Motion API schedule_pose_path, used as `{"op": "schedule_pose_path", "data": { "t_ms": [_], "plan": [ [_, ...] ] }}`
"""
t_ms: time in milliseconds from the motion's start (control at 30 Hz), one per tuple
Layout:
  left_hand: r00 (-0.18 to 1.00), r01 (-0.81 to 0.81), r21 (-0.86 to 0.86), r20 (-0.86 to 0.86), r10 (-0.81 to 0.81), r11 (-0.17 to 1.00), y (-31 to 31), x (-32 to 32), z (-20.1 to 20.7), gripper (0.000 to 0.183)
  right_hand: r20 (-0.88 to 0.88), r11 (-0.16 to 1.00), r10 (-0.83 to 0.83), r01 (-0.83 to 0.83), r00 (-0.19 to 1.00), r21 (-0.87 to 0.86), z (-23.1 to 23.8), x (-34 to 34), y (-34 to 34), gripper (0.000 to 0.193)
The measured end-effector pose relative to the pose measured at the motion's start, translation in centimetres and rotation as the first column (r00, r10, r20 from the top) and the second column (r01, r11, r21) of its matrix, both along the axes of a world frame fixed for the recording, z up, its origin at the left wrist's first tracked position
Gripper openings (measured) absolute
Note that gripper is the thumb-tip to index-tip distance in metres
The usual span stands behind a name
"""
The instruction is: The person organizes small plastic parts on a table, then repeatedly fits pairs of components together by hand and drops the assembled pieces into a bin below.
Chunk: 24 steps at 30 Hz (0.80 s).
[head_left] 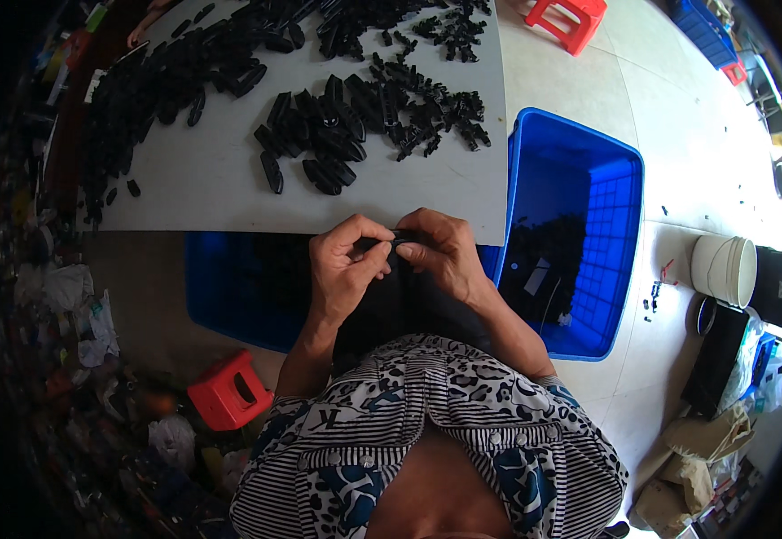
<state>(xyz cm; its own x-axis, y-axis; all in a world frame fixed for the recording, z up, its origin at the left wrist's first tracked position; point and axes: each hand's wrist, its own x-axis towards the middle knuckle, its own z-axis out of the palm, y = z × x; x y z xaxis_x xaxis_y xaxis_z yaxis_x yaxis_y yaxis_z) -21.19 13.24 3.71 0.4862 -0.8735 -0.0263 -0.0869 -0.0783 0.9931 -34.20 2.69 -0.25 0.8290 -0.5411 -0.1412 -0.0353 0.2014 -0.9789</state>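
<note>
Just off the front edge of the grey table [184, 202], my two hands meet over my lap. Between them is a small black plastic part [402, 239], mostly covered by my fingers. My left hand [346, 263] pinches its left end with thumb and forefinger. Around the other end my right hand [445, 251] is closed, thumb on top. Past my hands on the tabletop lies a pile of oblong black plastic shells [324, 135]. Beside it, to the right, small jagged black pieces [436, 112] are heaped.
A blue crate [629, 242] with dark parts inside stands right of the table; another blue crate [220, 310] is partly under it. Red stools [229, 391] sit at lower left and far right. A white bucket [719, 268] stands at right. More black parts [211, 76] cover the table's far left.
</note>
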Motion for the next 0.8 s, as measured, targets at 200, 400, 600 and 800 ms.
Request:
{"op": "schedule_pose_path", "data": {
  "t_ms": [200, 400, 600, 800],
  "plan": [
    [0.989, 0.013, 0.033, -0.146, -0.008, 0.999, 2.1, 1.2, -0.3, 0.007, -0.042, 0.972, -0.010, 0.000, 0.999, -0.235, 0.3, 0.4, 0.6, 0.022],
    [0.984, -0.176, 0.192, 0.057, 0.168, 0.965, 7.6, 5.7, -2.1, 0.006, 0.012, 0.599, -0.532, 0.386, 0.846, -0.702, 0.9, 0.7, -4.9, 0.013],
    [0.827, -0.279, 0.483, 0.560, -0.048, 0.830, 10.3, 8.8, -4.0, 0.012, -0.163, 0.279, -0.634, 0.027, 0.756, -0.960, -1.4, 1.4, -8.6, 0.016],
    [0.733, -0.502, 0.382, 0.664, 0.148, 0.776, 5.6, 9.8, -1.7, 0.018, -0.175, 0.210, -0.565, -0.065, 0.806, -0.976, -1.8, 1.6, -8.8, 0.012]
  ]
}}
